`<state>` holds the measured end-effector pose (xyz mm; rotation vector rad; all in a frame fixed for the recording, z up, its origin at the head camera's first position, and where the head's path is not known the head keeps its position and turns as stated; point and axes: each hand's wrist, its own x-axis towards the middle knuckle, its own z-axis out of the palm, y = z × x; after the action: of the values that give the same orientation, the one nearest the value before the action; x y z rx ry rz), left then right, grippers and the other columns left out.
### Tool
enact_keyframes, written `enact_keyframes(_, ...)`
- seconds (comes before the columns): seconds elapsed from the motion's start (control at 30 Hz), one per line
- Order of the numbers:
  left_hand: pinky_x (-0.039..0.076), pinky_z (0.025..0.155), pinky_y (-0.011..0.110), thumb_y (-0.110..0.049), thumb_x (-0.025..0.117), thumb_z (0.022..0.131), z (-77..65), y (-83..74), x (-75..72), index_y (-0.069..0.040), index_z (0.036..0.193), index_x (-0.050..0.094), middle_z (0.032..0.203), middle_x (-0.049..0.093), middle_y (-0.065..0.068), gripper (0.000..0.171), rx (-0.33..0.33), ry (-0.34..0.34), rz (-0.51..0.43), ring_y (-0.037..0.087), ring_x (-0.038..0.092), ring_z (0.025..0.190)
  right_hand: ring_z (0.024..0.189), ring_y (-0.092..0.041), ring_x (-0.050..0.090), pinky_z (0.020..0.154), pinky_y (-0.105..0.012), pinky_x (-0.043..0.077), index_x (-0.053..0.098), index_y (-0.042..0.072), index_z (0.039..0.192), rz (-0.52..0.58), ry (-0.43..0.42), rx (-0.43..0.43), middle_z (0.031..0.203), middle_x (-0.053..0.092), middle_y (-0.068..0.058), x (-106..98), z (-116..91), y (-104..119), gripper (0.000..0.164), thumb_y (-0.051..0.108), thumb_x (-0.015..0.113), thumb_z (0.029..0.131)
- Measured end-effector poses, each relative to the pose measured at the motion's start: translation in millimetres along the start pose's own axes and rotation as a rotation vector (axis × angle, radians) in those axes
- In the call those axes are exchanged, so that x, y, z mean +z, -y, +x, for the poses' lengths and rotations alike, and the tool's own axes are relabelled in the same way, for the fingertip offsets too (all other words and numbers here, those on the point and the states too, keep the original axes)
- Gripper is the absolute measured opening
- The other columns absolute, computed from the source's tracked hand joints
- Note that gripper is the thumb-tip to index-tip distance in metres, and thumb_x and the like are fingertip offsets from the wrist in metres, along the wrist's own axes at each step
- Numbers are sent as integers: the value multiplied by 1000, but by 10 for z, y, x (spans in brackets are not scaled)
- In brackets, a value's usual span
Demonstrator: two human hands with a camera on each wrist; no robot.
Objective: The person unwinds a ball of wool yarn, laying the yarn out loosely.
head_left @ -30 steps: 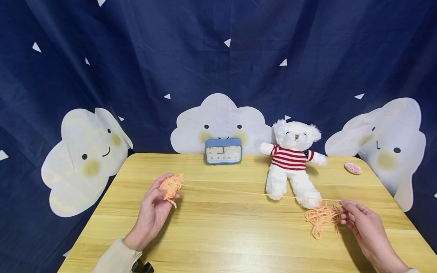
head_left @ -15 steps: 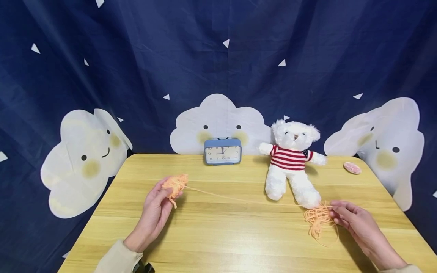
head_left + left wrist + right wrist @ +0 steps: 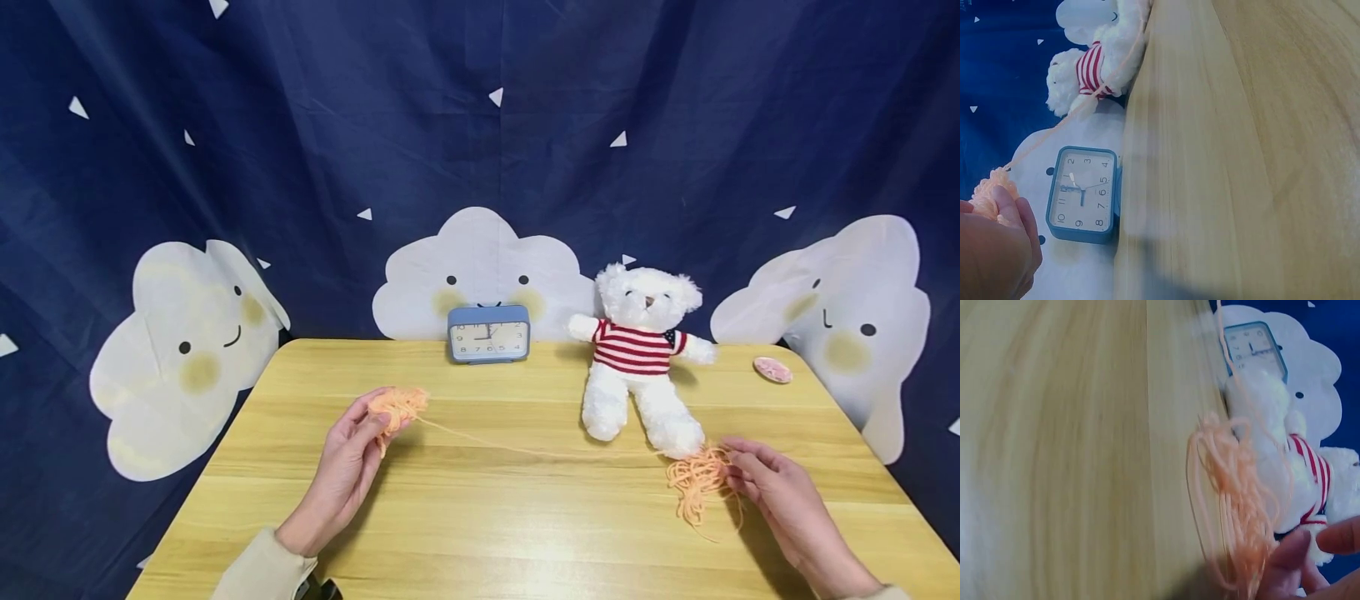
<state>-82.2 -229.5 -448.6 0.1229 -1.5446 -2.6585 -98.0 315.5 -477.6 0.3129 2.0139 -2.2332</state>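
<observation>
In the head view my left hand [image 3: 352,458] grips a small bundle of orange yarn [image 3: 399,406] above the table's left half, thumb pressed on it. A single yarn strand [image 3: 487,442] runs slackly from that bundle across to a loose yarn tangle [image 3: 697,479] by the teddy bear's foot. My right hand [image 3: 783,496] is at the tangle's right side, fingertips right at its loops. In the right wrist view the finger [image 3: 1341,537] and the dark-tipped finger [image 3: 1291,550] stand apart, with the tangle beside them.
A white teddy bear [image 3: 637,358] in a red-striped shirt sits at the back right of the wooden table [image 3: 480,533]. Left of it stands a blue alarm clock [image 3: 489,335]. A pink oval object [image 3: 772,370] lies near the back right corner, before a dark blue curtain [image 3: 420,125].
My left hand has moved a little right with the bundle. My right hand has moved left to the tangle, its fingers have parted, and the strand has gone from taut to slack.
</observation>
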Motion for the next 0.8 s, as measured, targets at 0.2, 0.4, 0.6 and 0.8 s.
enact_keyframes(0.2, 58, 101, 28, 11, 51, 108, 15, 6, 0, 9, 156, 39, 147, 49, 17, 49, -3, 8, 6, 18, 63, 123, 85, -5, 63, 76, -17, 58, 82, 25, 102, 120, -123, -89, 95, 70, 8, 178, -83, 36, 33, 3, 60, 112)
enact_keyframes(0.4, 62, 83, 25, 9, 58, 106, 21, 18, 14, 5, 148, 50, 133, 59, 14, 42, 15, 32, 25, 17, 67, 105, 79, -10, 64, 69, -17, 58, 81, 10, 107, 268, -70, -220, 99, 71, 3, 429, -99, 17, 26, -3, 58, 111)
enact_keyframes(0.6, 62, 82, 25, 9, 61, 105, 6, 34, 15, 0, 139, 59, 128, 63, 11, 36, 21, 34, 36, 16, 67, 98, 80, -10, 66, 69, -19, 59, 79, 7, 111, 237, 24, -215, 97, 72, -3, 718, -82, 47, 24, -3, 57, 111)
enact_keyframes(0.8, 63, 81, 26, 9, 61, 105, -12, 33, 40, 2, 141, 56, 127, 63, 13, 37, 3, 35, 56, 17, 68, 98, 87, -12, 68, 78, -24, 61, 73, 1, 122, 151, 229, -146, 112, 72, -6, 1094, -54, 56, 22, 1, 54, 112)
